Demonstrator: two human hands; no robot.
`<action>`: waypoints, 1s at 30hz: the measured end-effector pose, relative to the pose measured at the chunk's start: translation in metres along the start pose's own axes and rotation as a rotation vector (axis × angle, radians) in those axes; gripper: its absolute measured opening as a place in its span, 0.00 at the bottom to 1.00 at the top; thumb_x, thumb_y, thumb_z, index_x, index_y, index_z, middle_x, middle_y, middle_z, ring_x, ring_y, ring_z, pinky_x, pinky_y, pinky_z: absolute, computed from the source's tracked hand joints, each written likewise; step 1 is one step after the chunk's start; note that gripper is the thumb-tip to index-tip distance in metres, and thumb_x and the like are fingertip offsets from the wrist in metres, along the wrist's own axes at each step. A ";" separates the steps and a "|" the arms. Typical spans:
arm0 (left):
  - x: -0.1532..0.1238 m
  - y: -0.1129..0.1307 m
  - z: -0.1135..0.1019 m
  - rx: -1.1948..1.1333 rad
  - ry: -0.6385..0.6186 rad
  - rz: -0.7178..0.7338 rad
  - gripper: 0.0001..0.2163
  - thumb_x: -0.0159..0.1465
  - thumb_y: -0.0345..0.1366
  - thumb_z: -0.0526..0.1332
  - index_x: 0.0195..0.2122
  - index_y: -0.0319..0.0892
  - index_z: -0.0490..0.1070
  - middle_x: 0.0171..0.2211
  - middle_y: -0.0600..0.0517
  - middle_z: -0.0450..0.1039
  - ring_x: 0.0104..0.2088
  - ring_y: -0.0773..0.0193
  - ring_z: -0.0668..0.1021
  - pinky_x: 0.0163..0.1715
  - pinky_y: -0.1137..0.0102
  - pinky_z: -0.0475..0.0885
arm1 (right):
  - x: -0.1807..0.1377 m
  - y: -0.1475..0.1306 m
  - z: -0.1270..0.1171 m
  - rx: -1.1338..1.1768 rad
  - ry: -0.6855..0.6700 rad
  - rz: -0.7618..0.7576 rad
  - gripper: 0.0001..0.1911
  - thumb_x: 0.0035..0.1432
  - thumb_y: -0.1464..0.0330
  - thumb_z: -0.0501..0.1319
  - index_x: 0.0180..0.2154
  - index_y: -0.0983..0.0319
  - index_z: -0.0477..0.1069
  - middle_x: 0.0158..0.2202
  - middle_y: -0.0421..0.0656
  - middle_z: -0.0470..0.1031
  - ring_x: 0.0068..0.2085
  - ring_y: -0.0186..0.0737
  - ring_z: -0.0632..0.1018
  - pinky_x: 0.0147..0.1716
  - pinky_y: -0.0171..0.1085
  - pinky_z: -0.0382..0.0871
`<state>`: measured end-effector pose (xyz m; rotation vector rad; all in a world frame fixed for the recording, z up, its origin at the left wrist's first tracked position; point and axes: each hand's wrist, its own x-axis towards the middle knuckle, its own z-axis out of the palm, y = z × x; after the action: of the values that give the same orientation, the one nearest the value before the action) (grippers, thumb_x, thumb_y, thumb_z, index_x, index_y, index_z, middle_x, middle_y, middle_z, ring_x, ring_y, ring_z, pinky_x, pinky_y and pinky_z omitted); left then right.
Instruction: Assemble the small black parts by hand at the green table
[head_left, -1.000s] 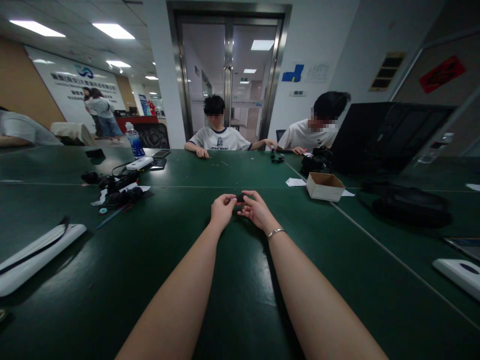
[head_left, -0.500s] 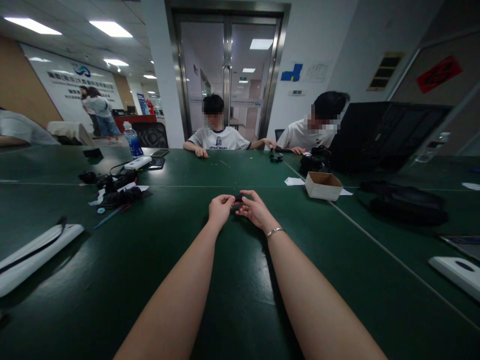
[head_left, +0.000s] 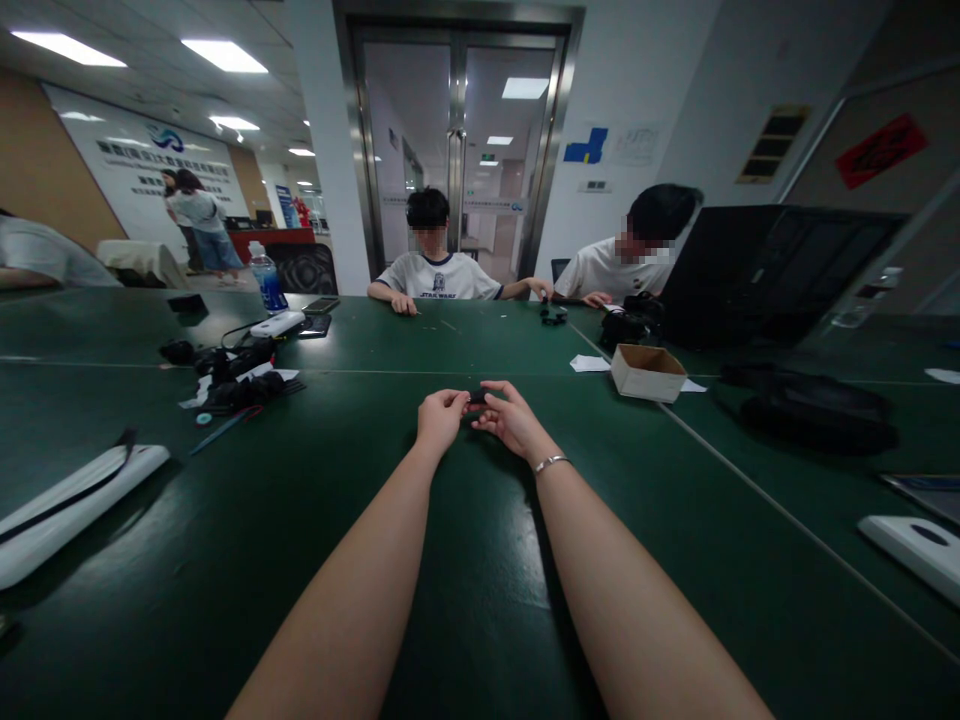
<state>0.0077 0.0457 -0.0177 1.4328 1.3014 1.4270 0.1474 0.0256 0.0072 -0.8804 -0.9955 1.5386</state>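
Observation:
Both arms reach forward over the dark green table [head_left: 330,520]. Between my hands is a small black object [head_left: 478,398], too small and too far covered by fingers to name its kind. My left hand [head_left: 441,420] pinches its left end between thumb and fingertips. On the other end, thumb and index finger of my right hand [head_left: 511,418] close around it, while the lower fingers curl loosely beneath. A silver bracelet [head_left: 552,463] circles my right wrist.
A small open box [head_left: 648,373] stands to the right, beside a black bag [head_left: 814,405]. Tangled black gear [head_left: 238,375] and a white case [head_left: 79,512] lie left. Behind them stands a bottle [head_left: 267,278]. Two people sit across, one [head_left: 439,278] opposite me.
My hands keep the same grip on the small black object in nearly the same place. The whole view has shifted very slightly.

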 end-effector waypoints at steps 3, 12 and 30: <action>-0.001 0.001 0.001 0.045 -0.002 0.002 0.09 0.59 0.38 0.61 0.30 0.38 0.76 0.23 0.50 0.73 0.25 0.65 0.73 0.28 0.72 0.67 | 0.001 0.001 -0.001 0.005 -0.007 -0.003 0.10 0.64 0.78 0.52 0.45 0.59 0.62 0.27 0.38 0.73 0.20 0.30 0.74 0.26 0.34 0.77; -0.003 0.002 0.000 0.150 -0.017 0.000 0.13 0.61 0.43 0.58 0.30 0.39 0.75 0.24 0.50 0.73 0.26 0.64 0.74 0.28 0.72 0.66 | 0.005 0.004 -0.003 0.010 -0.016 -0.007 0.10 0.64 0.77 0.52 0.45 0.59 0.61 0.26 0.38 0.73 0.20 0.32 0.75 0.25 0.35 0.77; -0.003 0.006 -0.002 0.208 -0.036 -0.048 0.18 0.63 0.48 0.54 0.26 0.40 0.72 0.23 0.50 0.72 0.22 0.66 0.71 0.25 0.72 0.64 | 0.005 0.004 -0.004 0.015 -0.037 -0.013 0.10 0.65 0.77 0.51 0.45 0.59 0.62 0.27 0.40 0.74 0.21 0.33 0.76 0.26 0.35 0.77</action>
<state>0.0076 0.0413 -0.0123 1.5429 1.4866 1.2576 0.1482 0.0304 0.0015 -0.8361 -1.0138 1.5544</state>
